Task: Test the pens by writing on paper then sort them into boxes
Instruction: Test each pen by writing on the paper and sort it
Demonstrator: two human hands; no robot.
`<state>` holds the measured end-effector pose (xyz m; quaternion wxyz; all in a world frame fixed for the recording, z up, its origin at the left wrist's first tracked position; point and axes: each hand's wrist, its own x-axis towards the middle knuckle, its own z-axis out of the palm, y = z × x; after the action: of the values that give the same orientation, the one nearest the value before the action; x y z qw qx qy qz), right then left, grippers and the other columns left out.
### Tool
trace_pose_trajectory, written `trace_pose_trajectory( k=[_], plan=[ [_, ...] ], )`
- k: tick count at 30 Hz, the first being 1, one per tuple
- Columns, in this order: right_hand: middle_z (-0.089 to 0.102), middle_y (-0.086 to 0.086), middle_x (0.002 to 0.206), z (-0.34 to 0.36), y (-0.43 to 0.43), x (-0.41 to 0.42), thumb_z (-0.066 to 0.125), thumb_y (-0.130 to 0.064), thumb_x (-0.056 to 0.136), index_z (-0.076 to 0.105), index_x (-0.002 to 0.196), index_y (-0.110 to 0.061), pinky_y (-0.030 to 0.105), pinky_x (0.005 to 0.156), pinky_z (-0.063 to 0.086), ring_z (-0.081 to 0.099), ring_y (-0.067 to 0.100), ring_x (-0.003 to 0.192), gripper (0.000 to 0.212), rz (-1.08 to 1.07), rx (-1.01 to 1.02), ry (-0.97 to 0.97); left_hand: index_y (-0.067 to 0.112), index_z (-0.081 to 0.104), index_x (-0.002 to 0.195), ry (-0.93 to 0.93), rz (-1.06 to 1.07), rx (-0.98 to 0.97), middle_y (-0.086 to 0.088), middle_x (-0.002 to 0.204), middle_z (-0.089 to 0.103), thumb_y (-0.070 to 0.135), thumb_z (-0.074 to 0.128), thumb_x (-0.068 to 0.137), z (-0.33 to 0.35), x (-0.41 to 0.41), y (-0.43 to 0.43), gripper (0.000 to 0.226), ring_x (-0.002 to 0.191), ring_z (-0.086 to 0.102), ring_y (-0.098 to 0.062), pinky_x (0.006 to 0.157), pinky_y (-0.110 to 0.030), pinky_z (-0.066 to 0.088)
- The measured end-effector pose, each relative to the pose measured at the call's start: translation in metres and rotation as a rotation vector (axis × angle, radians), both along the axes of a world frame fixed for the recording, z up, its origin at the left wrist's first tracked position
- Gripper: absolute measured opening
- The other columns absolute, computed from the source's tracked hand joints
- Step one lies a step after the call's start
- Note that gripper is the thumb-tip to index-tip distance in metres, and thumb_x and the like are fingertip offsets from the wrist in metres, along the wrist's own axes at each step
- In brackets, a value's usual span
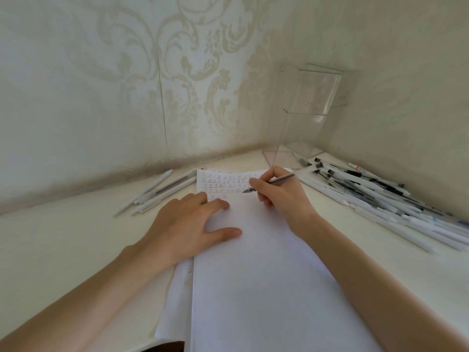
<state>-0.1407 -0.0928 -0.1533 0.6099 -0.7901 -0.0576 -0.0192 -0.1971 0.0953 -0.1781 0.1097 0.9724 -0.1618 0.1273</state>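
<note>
White paper (253, 262) is pinned flat by the spread left hand (187, 224). The right hand (279, 196) pinches a pen (281, 178), testing it. Next, probably sorting it into the box (312, 97).

A white sheet of paper (253, 275) lies on a pale table (63, 237), its far end filled with rows of small written marks. The left hand (187, 224) rests flat on the sheet, fingers spread. The right hand (279, 196) pinches a grey pen (276, 181), tip at the marks. Pale pens (157, 193) lie left of the sheet; a larger heap of pens (375, 196) lies right, near a clear box (304, 113) in the corner
</note>
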Motion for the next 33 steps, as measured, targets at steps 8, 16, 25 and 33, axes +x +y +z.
trace_pose_trajectory(
  k=[8,16,25,33],
  plan=[
    [0.046,0.004,0.043,-0.002,0.029,0.021,0.054,-0.011,0.076,0.037,0.061,-0.012,0.017,0.04,0.03,0.034,0.008,0.037,0.023,-0.099,-0.139,-0.069,0.048,0.032,0.128,0.026,-0.001,0.032,0.017,0.097,0.042,0.084,0.004,0.062,-0.002,0.002,0.001,0.08,0.092,0.041,-0.006,0.068,-0.024,0.026],
    [0.052,0.0,0.044,-0.008,0.033,0.02,0.056,-0.011,0.079,0.044,0.067,-0.01,0.013,0.039,0.028,0.036,0.004,0.039,0.017,0.011,-0.228,-0.127,0.047,0.033,0.132,0.06,0.018,0.03,0.014,0.096,0.04,0.072,0.022,0.081,0.005,0.003,-0.005,0.058,0.1,0.044,-0.01,0.068,-0.025,0.029],
    [0.047,0.001,0.043,-0.01,0.034,0.022,0.055,-0.01,0.078,0.039,0.064,-0.012,0.021,0.044,0.03,0.036,0.005,0.037,0.021,-0.012,-0.234,-0.131,0.047,0.033,0.131,0.045,0.028,0.03,0.014,0.092,0.035,0.067,0.022,0.084,0.005,0.001,-0.006,0.051,0.1,0.045,-0.011,0.066,-0.026,0.028],
    [0.043,0.002,0.046,-0.009,0.034,0.021,0.055,-0.01,0.078,0.037,0.064,-0.013,0.024,0.047,0.029,0.035,0.005,0.036,0.023,-0.026,-0.23,-0.113,0.047,0.034,0.131,0.022,0.03,0.022,0.013,0.091,0.033,0.066,0.024,0.085,0.005,0.001,-0.006,0.05,0.101,0.045,-0.011,0.066,-0.026,0.027]
  ],
)
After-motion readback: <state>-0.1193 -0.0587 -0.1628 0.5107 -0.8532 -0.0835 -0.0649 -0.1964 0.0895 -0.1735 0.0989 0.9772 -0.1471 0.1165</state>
